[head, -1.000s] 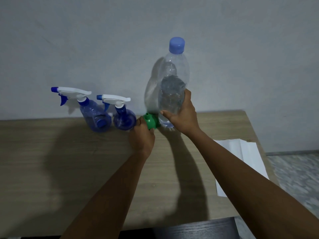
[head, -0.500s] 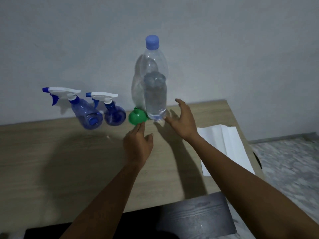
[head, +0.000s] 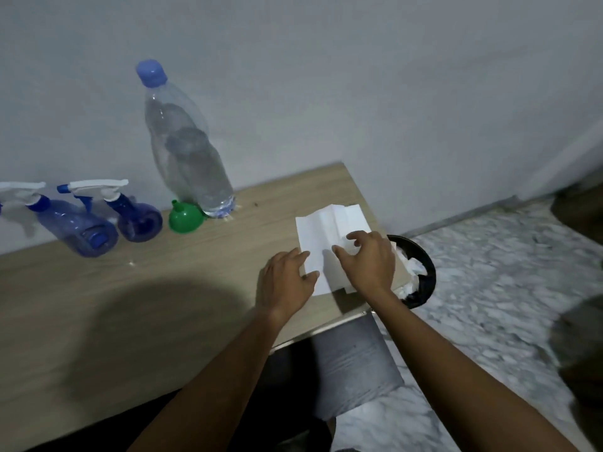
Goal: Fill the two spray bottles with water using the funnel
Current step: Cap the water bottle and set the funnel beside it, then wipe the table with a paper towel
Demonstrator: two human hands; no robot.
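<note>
Both hands were on the white paper (head: 327, 227) at the right end of the table (head: 163, 305), well away from the task items. Left hand (head: 287, 283): fingers straight-ish and relaxed, tips resting on the paper's left edge, gripping nothing. Right hand (head: 367, 261): fingers curled down onto the paper, thumb and forefinger appeared to pinch up a small wrinkle in the top sheet. The paper was folded, lying flat near the table's right edge. Task items sat in a row at the back by the wall. Left spray bottle (head: 76, 228): blue translucent body, white trigger head on, partly cut off by the frame edge. Right spray bottle (head: 138, 218): same type, head on, just beside the first. I couldn't tell the water level in either. Green funnel (head: 185, 218): on the table with its spout up and wide end down, between the right spray bottle and the big water bottle (head: 187, 158), touching or almost touching that bottle's base. The water bottle was clear, upright, had water inside, and its blue cap (head: 151, 72) was on. A few small wet spots showed on the table near the bottle base. Off the table's right corner, a black bin (head: 427, 282) stood on the marbled floor (head: 505, 288) with crumpled white tissue inside. A grey-clad leg (head: 352, 367) showed under the table edge.
</note>
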